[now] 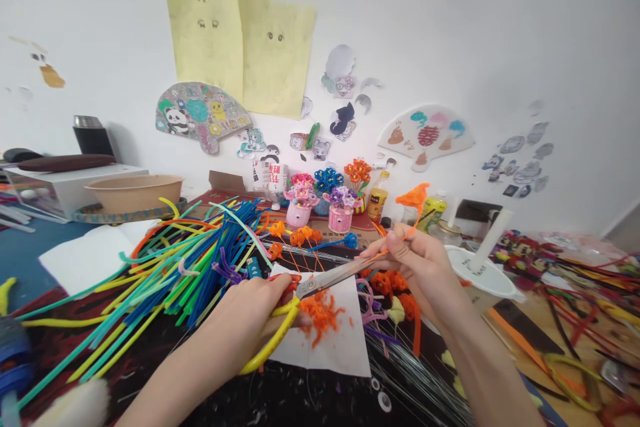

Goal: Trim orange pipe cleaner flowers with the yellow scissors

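Observation:
My left hand [260, 303] is wrapped round the yellow and red handles of a pair of scissors [340, 273], whose blades point right. Pinched in my right hand [415, 260] is an orange pipe-cleaner flower [414, 196], its head up above the fingers. The blade tips reach the orange stem by my right fingertips; whether they touch it I cannot tell. Under the scissors, a white paper sheet [345, 353] bears a heap of orange fuzz clippings [320, 317]. Several finished orange flowers [303, 235] lie just beyond the sheet.
Bundled pipe cleaners [200, 267] spread across the left side. Small pots of pipe-cleaner flowers [341, 217] stand at the back beside a yellow bottle [378, 197]. To the right are a white lid with an upright stick [483, 270] and thin wires [415, 380].

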Motion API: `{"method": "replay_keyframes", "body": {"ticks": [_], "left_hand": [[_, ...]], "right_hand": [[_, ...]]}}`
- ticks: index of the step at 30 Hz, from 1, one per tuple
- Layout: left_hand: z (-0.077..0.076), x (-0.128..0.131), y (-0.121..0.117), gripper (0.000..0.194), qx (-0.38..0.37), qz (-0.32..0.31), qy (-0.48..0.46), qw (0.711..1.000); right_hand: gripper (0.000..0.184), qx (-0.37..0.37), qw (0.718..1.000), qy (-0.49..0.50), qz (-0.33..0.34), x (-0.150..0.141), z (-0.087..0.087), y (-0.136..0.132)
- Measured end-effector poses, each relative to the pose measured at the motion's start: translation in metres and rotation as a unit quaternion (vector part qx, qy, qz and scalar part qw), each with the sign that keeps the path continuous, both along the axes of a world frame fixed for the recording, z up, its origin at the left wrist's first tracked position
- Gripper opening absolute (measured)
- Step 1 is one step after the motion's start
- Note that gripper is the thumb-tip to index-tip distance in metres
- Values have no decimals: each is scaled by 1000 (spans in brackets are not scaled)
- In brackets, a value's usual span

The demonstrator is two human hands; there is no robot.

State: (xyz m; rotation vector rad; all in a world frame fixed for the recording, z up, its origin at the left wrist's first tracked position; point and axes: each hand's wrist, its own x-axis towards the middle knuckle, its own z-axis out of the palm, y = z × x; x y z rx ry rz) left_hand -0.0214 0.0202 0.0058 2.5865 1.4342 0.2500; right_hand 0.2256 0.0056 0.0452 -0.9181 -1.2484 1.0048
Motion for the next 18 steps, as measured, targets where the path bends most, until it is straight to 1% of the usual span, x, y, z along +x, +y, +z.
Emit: {"method": "replay_keyframes", "body": {"ticks": [3, 7, 10, 13, 15, 18], "left_hand": [[-1, -2, 0, 42, 9, -2, -4, 1000], [1, -1, -1, 37, -5, 5, -9, 1000], [5, 1, -1, 30, -11, 32, -20, 999], [6, 2, 0, 29, -8, 52, -19, 998], [4, 2, 1, 30, -5, 43, -21, 999], [-1, -1, 3, 32, 17, 12, -29, 999]], "right_hand": [[32, -1, 1000, -5, -5, 0, 0, 0], [32, -4, 1000, -6, -6, 0, -1, 0], [33, -10, 1000, -5, -15, 1, -1, 1], [34, -16, 1000, -5, -24, 1, -1, 1], [35, -16, 1000, -7, -22, 1, 0, 1], [36, -14, 1000, -8, -17, -1, 2, 0]]}}
